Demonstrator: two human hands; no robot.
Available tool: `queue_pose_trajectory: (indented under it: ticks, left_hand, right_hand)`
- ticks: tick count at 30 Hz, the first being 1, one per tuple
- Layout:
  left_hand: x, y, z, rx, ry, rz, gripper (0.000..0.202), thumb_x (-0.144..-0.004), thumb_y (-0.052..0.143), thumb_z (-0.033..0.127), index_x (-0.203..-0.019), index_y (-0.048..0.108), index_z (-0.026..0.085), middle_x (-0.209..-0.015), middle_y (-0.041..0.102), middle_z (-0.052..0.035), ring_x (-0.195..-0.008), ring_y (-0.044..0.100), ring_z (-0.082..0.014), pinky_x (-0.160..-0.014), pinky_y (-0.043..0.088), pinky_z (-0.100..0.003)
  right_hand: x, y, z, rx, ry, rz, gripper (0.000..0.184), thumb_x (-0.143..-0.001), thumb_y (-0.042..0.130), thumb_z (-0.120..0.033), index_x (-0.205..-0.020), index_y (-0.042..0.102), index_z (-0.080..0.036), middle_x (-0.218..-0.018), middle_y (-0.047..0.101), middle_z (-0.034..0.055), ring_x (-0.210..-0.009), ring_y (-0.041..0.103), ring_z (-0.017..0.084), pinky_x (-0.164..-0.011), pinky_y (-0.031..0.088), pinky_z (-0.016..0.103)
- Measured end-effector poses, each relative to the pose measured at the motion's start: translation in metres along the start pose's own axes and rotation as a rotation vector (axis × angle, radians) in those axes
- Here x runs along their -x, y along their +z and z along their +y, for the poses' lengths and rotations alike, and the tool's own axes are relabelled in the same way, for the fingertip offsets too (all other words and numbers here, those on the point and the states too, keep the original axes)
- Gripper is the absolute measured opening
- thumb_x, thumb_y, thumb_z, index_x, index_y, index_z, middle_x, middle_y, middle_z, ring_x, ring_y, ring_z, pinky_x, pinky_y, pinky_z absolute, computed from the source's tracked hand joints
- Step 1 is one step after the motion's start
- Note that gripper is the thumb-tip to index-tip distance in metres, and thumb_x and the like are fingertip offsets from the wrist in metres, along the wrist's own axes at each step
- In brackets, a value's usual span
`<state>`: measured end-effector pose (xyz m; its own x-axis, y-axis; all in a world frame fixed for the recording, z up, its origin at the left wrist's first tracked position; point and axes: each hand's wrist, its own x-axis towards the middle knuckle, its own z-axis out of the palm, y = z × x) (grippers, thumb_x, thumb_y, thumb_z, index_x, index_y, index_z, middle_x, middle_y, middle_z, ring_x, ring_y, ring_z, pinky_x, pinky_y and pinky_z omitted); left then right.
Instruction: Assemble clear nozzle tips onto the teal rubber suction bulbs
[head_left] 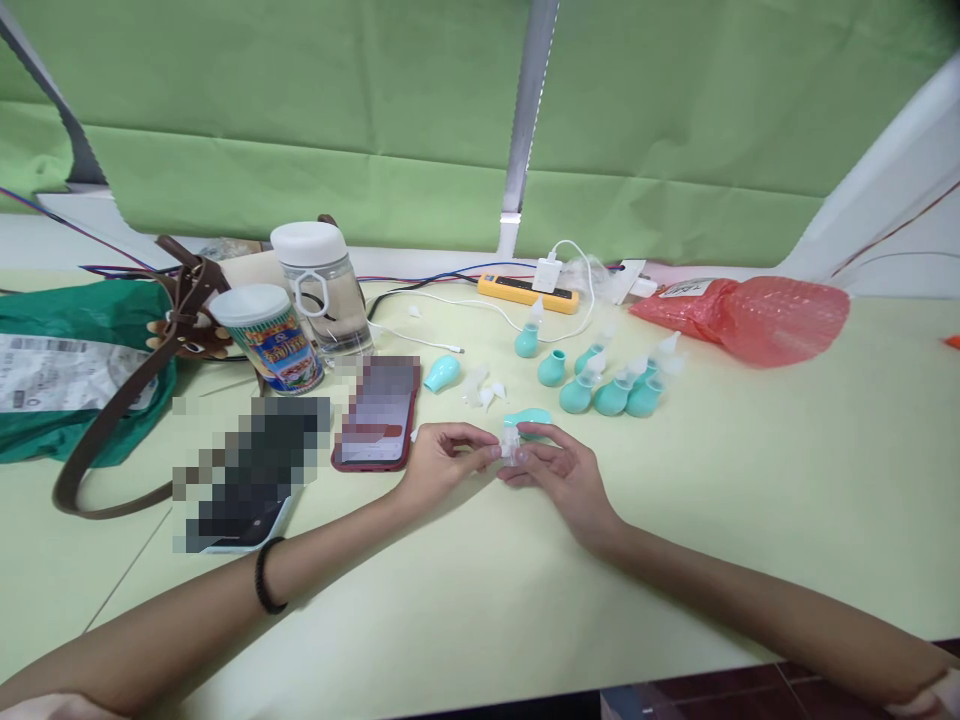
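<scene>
Between my two hands is a small clear plastic piece (511, 441), pinched by the fingertips from both sides. My left hand (448, 465) is closed on its left side with thumb and forefinger. My right hand (564, 478) grips it from the right, its curled fingers partly hiding it. Just beyond the fingertips lies a teal rubber bulb (529, 416) on its side. Small white tips (493, 393) and translucent bits (472, 385) are scattered behind it. Another teal bulb (442, 373) lies to the left of these.
Several teal bulbs with clear nozzles (612, 396) stand at the back right, beside an open-necked bulb (552, 368). Two phones (379, 415), a snack canister (274, 345) and a water bottle (322, 290) occupy the left. A yellow power strip (517, 292) and red plastic bag (780, 318) lie behind.
</scene>
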<state>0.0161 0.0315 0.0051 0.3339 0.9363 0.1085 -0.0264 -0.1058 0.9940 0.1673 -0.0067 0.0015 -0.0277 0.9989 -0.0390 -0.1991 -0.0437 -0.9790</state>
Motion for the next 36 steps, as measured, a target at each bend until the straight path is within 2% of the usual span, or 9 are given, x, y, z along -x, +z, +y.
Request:
queue_pose_trajectory:
  ticks: [4,7,12,19,23,27,30,33,36]
  left_hand:
    - [0.01,0.004,0.001,-0.333,0.38,0.057,0.013,-0.071,0.057,0.02,-0.074,0.068,0.015,-0.073,0.064,-0.0076,-0.067,0.058,-0.0154,-0.061,0.046,-0.026]
    - [0.013,0.004,0.0,-0.442,0.543,0.034,0.017,-0.074,0.052,0.017,-0.083,0.066,0.016,-0.079,0.062,-0.0092,-0.073,0.057,-0.0162,-0.065,0.046,-0.028]
    - [0.012,0.004,-0.005,-0.555,0.651,-0.059,0.027,-0.077,0.046,0.013,-0.1,0.059,0.016,-0.087,0.057,-0.0104,-0.079,0.052,-0.0171,-0.067,0.045,-0.03]
    - [0.011,-0.002,-0.012,-0.835,0.727,-0.192,0.042,-0.075,0.039,0.008,-0.117,0.044,0.013,-0.09,0.05,-0.0129,-0.079,0.047,-0.0193,-0.059,0.044,-0.031]
    - [0.011,-0.005,-0.005,-0.568,0.597,-0.221,0.041,-0.079,0.039,0.013,-0.119,0.043,0.017,-0.094,0.05,-0.0106,-0.085,0.048,-0.0175,-0.07,0.043,-0.032]
    - [0.007,-0.003,-0.001,-0.139,0.161,-0.119,0.033,-0.079,0.046,0.026,-0.111,0.051,0.017,-0.087,0.054,-0.0075,-0.079,0.052,-0.0157,-0.065,0.045,-0.027]
    - [0.003,-0.002,-0.002,0.127,-0.102,-0.198,0.03,-0.075,0.053,0.031,-0.099,0.059,0.013,-0.077,0.059,-0.0066,-0.067,0.053,-0.0141,-0.058,0.044,-0.026]
    - [0.0,-0.001,-0.001,0.248,-0.159,-0.309,0.027,-0.075,0.054,0.033,-0.082,0.064,0.008,-0.065,0.059,-0.0067,-0.061,0.053,-0.0137,-0.058,0.044,-0.026]
    - [0.0,-0.001,0.003,0.259,-0.173,-0.336,0.03,-0.073,0.056,0.034,-0.082,0.063,0.007,-0.066,0.059,-0.0079,-0.059,0.054,-0.0143,-0.057,0.045,-0.027]
  right_hand:
    - [0.0,0.0,-0.001,-0.017,0.012,-0.007,0.035,-0.067,0.063,-0.03,-0.096,0.048,-0.017,-0.07,0.065,0.0021,-0.064,0.064,0.019,-0.065,0.052,0.037]
    - [0.001,0.0,0.0,-0.046,0.003,-0.006,0.036,-0.067,0.063,-0.03,-0.098,0.047,-0.018,-0.072,0.065,0.0025,-0.067,0.064,0.02,-0.065,0.052,0.037]
    - [-0.001,-0.002,0.002,-0.101,0.014,0.011,0.038,-0.068,0.063,-0.029,-0.1,0.046,-0.018,-0.074,0.065,0.0033,-0.067,0.064,0.019,-0.067,0.051,0.036]
    - [-0.002,-0.005,0.001,-0.119,0.061,0.047,0.038,-0.065,0.066,-0.027,-0.098,0.051,-0.015,-0.066,0.066,0.0023,-0.062,0.064,0.018,-0.063,0.051,0.032]
    - [-0.001,-0.003,0.0,-0.151,0.085,0.028,0.039,-0.065,0.065,-0.028,-0.099,0.051,-0.016,-0.066,0.066,0.0027,-0.061,0.064,0.018,-0.063,0.05,0.032]
    - [0.0,0.0,-0.001,-0.139,0.076,-0.03,0.04,-0.066,0.064,-0.03,-0.102,0.048,-0.019,-0.071,0.065,0.0025,-0.062,0.063,0.017,-0.063,0.05,0.032]
    - [0.001,0.001,-0.001,-0.104,0.034,-0.052,0.039,-0.067,0.064,-0.029,-0.101,0.048,-0.02,-0.07,0.064,0.0014,-0.06,0.062,0.016,-0.06,0.05,0.032]
    - [0.002,0.001,-0.001,-0.069,0.003,-0.077,0.039,-0.067,0.063,-0.031,-0.102,0.048,-0.02,-0.069,0.064,0.0018,-0.06,0.063,0.017,-0.059,0.051,0.034]
    - [0.003,0.001,-0.002,-0.047,0.002,-0.092,0.038,-0.068,0.062,-0.032,-0.101,0.048,-0.018,-0.067,0.065,0.0029,-0.061,0.063,0.018,-0.061,0.051,0.035]
